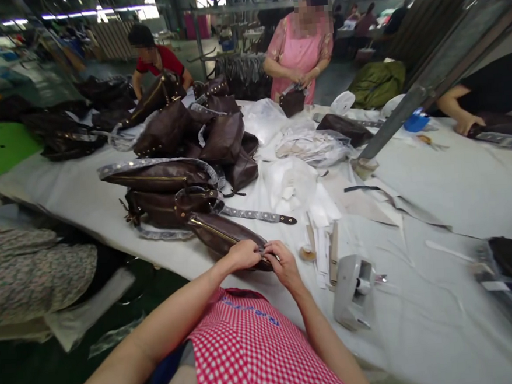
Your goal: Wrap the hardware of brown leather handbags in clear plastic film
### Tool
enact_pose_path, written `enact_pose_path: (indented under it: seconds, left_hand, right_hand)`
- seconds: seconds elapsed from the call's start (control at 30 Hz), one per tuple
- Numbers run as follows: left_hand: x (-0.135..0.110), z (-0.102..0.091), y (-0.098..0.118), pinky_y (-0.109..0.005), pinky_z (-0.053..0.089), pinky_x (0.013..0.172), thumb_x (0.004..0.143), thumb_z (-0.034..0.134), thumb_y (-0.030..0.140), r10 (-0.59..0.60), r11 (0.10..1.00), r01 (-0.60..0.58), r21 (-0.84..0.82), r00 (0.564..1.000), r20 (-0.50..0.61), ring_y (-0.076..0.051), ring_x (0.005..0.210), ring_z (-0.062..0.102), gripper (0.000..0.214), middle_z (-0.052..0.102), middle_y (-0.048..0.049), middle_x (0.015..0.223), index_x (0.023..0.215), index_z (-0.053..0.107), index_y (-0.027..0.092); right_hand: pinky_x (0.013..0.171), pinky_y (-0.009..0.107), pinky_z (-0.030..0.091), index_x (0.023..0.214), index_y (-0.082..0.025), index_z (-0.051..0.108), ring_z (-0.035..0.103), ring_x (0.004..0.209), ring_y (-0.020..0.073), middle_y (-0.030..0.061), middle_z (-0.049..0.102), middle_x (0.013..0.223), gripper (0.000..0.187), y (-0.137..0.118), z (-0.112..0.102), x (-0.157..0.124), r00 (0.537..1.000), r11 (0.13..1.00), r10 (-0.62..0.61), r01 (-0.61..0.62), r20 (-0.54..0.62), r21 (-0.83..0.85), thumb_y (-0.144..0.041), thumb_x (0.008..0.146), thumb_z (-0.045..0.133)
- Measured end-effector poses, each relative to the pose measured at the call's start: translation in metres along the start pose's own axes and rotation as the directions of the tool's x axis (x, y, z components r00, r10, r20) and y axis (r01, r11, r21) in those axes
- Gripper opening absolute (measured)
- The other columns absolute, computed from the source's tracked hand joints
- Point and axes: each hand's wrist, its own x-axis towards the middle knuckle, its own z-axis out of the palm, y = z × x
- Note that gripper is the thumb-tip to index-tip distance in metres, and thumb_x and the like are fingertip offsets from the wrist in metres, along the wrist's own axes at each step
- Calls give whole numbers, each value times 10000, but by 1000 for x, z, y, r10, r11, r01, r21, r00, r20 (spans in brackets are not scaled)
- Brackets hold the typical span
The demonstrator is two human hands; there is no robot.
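A dark brown leather handbag with a gold zipper lies at the near edge of the table, its right end toward me. My left hand is closed on the bag's right end, fingertips pinched by the end of the zipper. Right beside it, my right hand pinches the same end with thumb and fingers. Whatever small part sits between the fingertips is hidden. Touching the far side of this bag is another brown handbag, and a studded strap in clear plastic stretches to the right.
Brown bags are heaped farther back. To my right stand a grey tape dispenser and paper strips. A slanted metal post meets the table near clear plastic bags. Co-workers are across the table and at the right.
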Motion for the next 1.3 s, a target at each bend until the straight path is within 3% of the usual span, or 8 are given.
enact_pose_path:
  seconds: [0.13, 0.3, 0.43, 0.63, 0.83, 0.97, 1.13, 1.3]
  left_hand:
    - [5, 2, -9, -224, 244, 454, 664, 602, 256, -55, 976, 86, -198, 986, 157, -82, 446, 353, 175, 405, 53, 472, 547, 512, 161]
    - [12, -3, -19, -205, 151, 394, 635, 671, 371, -86, 890, 245, -383, 918, 387, -44, 375, 200, 246, 260, 110, 454, 634, 531, 169]
    - [14, -6, -21, -198, 128, 379, 660, 650, 462, -87, 833, 331, -443, 870, 485, -35, 367, 176, 322, 285, 103, 460, 652, 568, 151]
    - [12, 1, -20, -199, 112, 370, 607, 712, 370, -133, 827, 326, -459, 905, 404, -30, 342, 217, 288, 301, 108, 428, 600, 509, 166]
    - [10, 5, -19, -208, 103, 372, 659, 661, 315, -127, 867, 257, -427, 943, 309, -32, 345, 214, 232, 334, 98, 431, 596, 490, 172]
    - [10, 4, -17, -210, 128, 374, 662, 635, 262, -130, 886, 241, -397, 949, 287, -42, 348, 227, 179, 320, 97, 426, 596, 496, 171]
    - [9, 5, -15, -219, 158, 379, 663, 585, 213, -127, 911, 214, -352, 959, 253, -58, 354, 262, 128, 351, 87, 424, 580, 498, 168]
    - [9, 1, -10, -219, 173, 397, 639, 581, 169, -83, 941, 155, -299, 967, 242, -63, 386, 323, 156, 421, 59, 406, 501, 514, 142]
  right_hand:
    - [853, 348, 455, 809, -226, 642, 569, 950, 206, 71, 595, 976, 157, -4, -2, -4, 999, 1000, 14, -14, 34, -2, -196, 859, 496]
    - [831, 351, 467, 812, -230, 663, 571, 940, 207, 73, 603, 969, 192, -7, -2, -5, 999, 1000, -15, 15, 32, -10, -188, 861, 482]
    - [841, 363, 473, 828, -235, 671, 576, 948, 210, 74, 615, 978, 208, -5, -3, -6, 997, 998, -57, 59, 55, -30, -184, 871, 474]
    - [915, 386, 472, 916, -241, 686, 580, 1043, 223, 96, 638, 1073, 205, -8, -10, -13, 982, 984, -139, 150, 125, -91, -190, 882, 491]
    - [887, 374, 499, 833, -215, 674, 634, 950, 211, 87, 687, 988, 220, -12, -13, -10, 1000, 1000, 23, -23, -14, -18, -292, 918, 486]
    - [891, 382, 501, 939, -227, 696, 609, 997, 222, 95, 669, 1048, 180, -6, -8, -8, 995, 983, -89, 95, 45, -157, -278, 908, 526]
    - [830, 383, 507, 958, -220, 672, 584, 959, 227, 100, 665, 1016, 209, -11, -2, -7, 962, 874, -230, 270, 147, -404, -196, 919, 469]
    - [709, 347, 442, 840, -170, 625, 545, 838, 218, 94, 646, 923, 125, -21, 7, -7, 952, 717, -272, 296, 138, -632, -123, 833, 510]
